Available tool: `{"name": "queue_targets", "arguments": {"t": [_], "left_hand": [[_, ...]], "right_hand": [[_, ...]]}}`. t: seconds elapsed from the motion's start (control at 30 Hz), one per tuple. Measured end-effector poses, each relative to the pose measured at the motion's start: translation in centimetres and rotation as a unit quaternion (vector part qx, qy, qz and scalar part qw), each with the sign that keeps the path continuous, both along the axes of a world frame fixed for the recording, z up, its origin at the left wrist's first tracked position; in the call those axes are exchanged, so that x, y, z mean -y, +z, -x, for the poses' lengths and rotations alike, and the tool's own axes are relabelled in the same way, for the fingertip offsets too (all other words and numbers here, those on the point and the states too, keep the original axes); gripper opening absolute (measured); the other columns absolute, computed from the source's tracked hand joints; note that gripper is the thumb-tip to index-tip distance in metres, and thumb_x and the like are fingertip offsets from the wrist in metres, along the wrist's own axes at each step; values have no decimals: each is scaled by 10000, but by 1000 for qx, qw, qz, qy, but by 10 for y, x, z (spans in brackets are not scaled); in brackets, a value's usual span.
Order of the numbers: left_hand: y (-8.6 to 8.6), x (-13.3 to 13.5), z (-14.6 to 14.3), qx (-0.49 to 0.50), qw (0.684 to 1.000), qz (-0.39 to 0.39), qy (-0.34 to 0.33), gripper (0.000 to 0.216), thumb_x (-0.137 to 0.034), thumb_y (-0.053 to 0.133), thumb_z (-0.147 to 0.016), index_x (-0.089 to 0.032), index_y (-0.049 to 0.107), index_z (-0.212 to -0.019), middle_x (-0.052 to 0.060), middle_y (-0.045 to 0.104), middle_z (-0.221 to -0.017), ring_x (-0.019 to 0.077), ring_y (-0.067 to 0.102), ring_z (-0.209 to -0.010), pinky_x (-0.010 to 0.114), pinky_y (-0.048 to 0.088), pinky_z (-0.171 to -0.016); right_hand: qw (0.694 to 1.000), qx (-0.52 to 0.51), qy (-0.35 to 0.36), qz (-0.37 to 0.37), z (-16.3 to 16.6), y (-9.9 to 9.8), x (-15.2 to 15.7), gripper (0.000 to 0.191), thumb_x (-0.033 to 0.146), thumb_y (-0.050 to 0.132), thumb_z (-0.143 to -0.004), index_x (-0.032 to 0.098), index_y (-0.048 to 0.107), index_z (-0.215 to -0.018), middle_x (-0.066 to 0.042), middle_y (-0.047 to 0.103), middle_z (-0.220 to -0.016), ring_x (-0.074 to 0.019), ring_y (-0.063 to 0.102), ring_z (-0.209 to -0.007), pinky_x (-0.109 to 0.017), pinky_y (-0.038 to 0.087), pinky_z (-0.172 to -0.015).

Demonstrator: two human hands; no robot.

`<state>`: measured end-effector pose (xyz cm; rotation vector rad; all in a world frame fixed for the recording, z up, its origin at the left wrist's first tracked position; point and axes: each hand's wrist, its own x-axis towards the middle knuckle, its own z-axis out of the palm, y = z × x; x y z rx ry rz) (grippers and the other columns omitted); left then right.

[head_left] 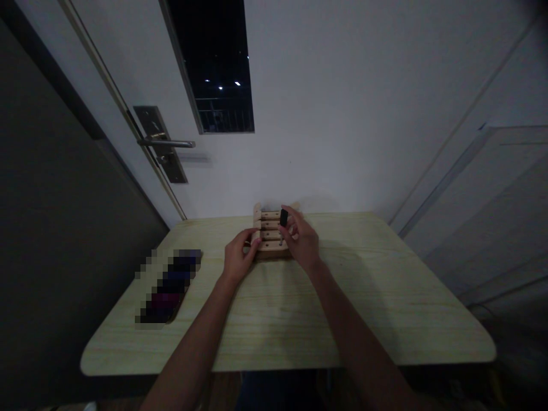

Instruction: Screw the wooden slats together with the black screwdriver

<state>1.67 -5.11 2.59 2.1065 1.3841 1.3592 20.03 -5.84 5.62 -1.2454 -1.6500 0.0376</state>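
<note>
A small pale wooden rack [270, 246] with several slats and raised sides stands near the back of the table, with dark holes showing in its slats. My left hand [240, 255] is closed on its left side, thumb at the front corner. Upright in my right hand [303, 238] is a screwdriver [283, 217] with a short black handle, pinched between thumb and fingers. Its thin metal shaft points down at the right end of the front slat. My right hand covers much of the rack's right side.
The light wood-grain table [265, 319] has rounded front corners. A blurred-out dark phone-like object [171, 288] lies on its left part. Behind the table is a white door [325, 114] with a metal handle [171, 144] and a narrow window [212, 68].
</note>
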Motion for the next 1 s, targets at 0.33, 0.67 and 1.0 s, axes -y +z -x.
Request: {"name": "queue_targets", "arguments": {"t": [0.33, 0.67, 1.0], "left_hand": [[4, -1, 0, 13, 996, -91, 4, 355, -368, 365, -940, -160, 652, -943, 75, 608, -922, 178, 590, -889, 298, 504, -776], [1, -5, 0, 57, 995, -75, -22, 393, -379, 343, -951, -163, 671, -929, 90, 618, -1111, 196, 586, -1026, 335, 461, -905], [1, -4, 0, 48, 996, -79, -19, 369, -375, 356, -950, -173, 665, -942, 85, 621, -1121, 196, 584, -1043, 339, 458, -917]], "right_hand": [[1000, 17, 21, 4, -3, -2, 0, 460, 282, 458, -893, 256, 441, -1352, -20, 685, -987, -151, 616, -773, -276, 492, -777], [1000, -3, 17, -23, -3, -5, -3, 424, 367, 552, -864, 261, 506, -1272, -17, 662, -888, -162, 578, -737, -282, 471, -719], [1000, 10, 18, -16, -1, -3, 0, 466, 274, 509, -854, 256, 427, -1313, -27, 670, -986, -158, 625, -797, -289, 485, -757]]}}
